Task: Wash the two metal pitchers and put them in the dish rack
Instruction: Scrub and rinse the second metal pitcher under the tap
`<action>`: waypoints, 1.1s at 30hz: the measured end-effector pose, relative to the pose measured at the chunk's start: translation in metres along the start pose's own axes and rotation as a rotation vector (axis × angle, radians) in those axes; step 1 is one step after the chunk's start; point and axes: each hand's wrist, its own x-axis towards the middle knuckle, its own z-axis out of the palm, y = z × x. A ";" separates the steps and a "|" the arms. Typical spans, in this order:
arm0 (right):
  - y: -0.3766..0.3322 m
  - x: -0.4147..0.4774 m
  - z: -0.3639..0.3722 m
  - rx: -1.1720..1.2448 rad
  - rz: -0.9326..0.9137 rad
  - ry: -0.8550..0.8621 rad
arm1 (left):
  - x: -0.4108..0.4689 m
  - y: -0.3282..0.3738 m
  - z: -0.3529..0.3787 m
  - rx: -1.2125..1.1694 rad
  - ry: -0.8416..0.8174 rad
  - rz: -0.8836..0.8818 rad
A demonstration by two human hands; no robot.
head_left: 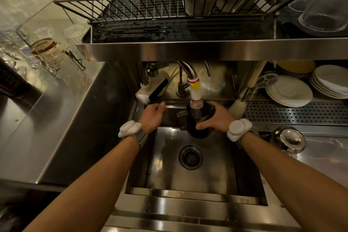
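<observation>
Both forearms reached up from the bottom edge, each wrist wearing a white band. At 12 o'clock above the drain (190,157) of the steel sink (205,177), the right hand (216,118) was wrapped around a dark metal pitcher (199,120), fingers curled across its near wall, holding it upright under the faucet nozzle (195,94), whose ribbed tip dipped into the pitcher's mouth. At 9 o'clock from the pitcher, the left hand (153,116) lay loosely cupped, fingers together, against the sink's back rim, gripping nothing that could be seen. Another shiny metal vessel (289,139) sat on the desk (323,158) at 3 o'clock of the sink. Overhead at 12 o'clock stood the wire dish rack (143,8).
</observation>
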 end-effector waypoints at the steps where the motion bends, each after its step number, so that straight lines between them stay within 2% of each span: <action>1: 0.001 0.000 -0.002 0.002 0.004 0.033 | -0.001 0.000 0.001 0.001 0.001 0.005; 3: -0.005 0.000 0.001 0.012 -0.010 0.048 | -0.002 -0.001 0.002 0.009 0.001 0.011; 7: -0.003 -0.001 0.005 -0.031 -0.024 -0.056 | -0.001 -0.003 0.002 -0.004 -0.023 -0.015; 12: -0.005 0.000 0.002 -0.012 -0.013 0.033 | -0.003 -0.005 0.007 -0.026 -0.005 0.012; 15: -0.005 -0.001 0.009 0.009 -0.019 -0.046 | -0.004 0.002 0.008 -0.027 -0.044 -0.009; 21: 0.002 -0.007 0.008 0.021 0.005 0.012 | -0.010 0.023 0.028 -0.218 -0.245 -0.007; 24: 0.005 -0.011 0.011 0.065 0.044 -0.015 | -0.008 0.026 0.031 -0.231 -0.233 -0.010; 27: 0.010 -0.017 0.003 0.055 0.080 -0.061 | -0.009 0.030 0.034 -0.074 -0.222 0.034; 30: 0.014 -0.024 -0.004 -0.006 0.143 -0.084 | -0.011 0.035 0.035 0.337 -0.174 0.181; 33: 0.019 -0.028 -0.006 -0.056 0.181 -0.083 | -0.013 0.039 0.030 0.697 -0.047 0.315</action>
